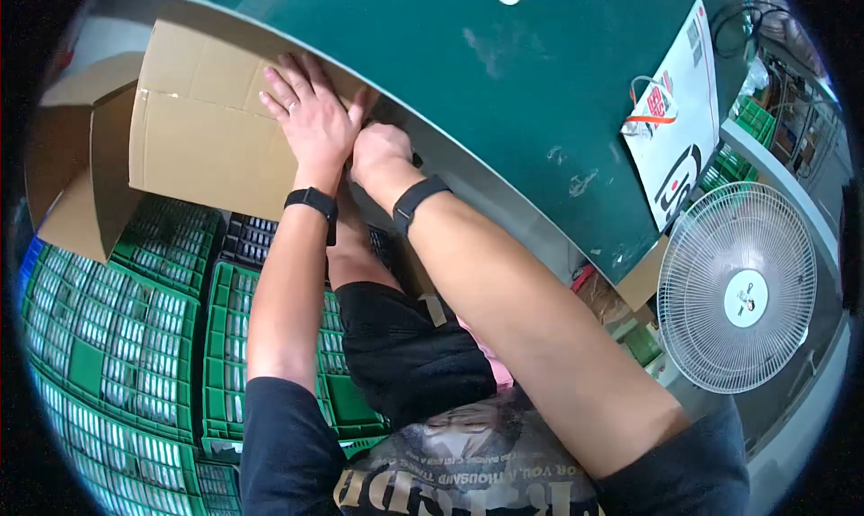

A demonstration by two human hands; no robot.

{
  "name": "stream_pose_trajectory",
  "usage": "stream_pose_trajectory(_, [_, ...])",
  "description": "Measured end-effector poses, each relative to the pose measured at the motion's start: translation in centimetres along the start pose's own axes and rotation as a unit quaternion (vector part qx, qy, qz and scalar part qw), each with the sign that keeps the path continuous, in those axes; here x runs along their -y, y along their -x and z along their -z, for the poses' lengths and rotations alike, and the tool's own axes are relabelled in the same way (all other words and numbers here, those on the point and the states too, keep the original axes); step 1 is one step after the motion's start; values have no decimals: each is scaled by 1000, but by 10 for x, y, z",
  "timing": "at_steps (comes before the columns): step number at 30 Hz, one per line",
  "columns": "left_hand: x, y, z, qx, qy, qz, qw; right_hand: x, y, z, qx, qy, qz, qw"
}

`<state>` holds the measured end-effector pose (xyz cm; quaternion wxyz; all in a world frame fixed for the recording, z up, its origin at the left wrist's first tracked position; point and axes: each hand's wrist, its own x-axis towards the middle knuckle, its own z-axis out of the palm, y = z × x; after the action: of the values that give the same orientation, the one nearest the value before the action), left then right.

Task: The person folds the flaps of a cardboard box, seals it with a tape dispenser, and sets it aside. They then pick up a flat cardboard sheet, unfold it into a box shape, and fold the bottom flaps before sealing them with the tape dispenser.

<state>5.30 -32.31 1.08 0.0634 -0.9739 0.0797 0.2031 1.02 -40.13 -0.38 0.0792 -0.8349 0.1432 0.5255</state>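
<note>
A brown cardboard box [202, 125] stands at the front edge of the green-topped table [504, 93], partly under it. My left hand [317, 120] lies flat on the box with its fingers spread, a ring on one of them. Right beside it, my right hand [382, 152] is curled into a fist at the box's right edge, close under the table rim. A small dark bit shows at the fist's outer side, but what the fingers hold is hidden. Both wrists wear black bands.
Another open cardboard box [85, 156] is at the far left. Green plastic crates [112, 336] stand stacked below it. A white fan [738, 287] stands at the right. On the table lie a white printed sheet [688, 111] and a small tag with an orange band [652, 111].
</note>
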Motion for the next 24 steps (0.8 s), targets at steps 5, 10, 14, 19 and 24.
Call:
stream_pose_trajectory(5, [-51,-16,6,-64,79,-40,994,-68,-75,-51,-166,-100,-147,970])
stream_pose_trajectory(10, [20,6,-26,-72,-20,-63,995,-35,17,-28,26,68,-4,997])
stream_pose_trajectory(14, [-1,26,-10,-80,19,-165,983,-101,57,-43,-119,-4,12,993])
stream_pose_trajectory(19, [-2,87,12,-9,-204,-407,890,-142,66,-49,-111,-175,24,978])
stream_pose_trajectory(24, [7,90,-23,5,-407,-454,792,-150,76,-56,-78,-252,52,963])
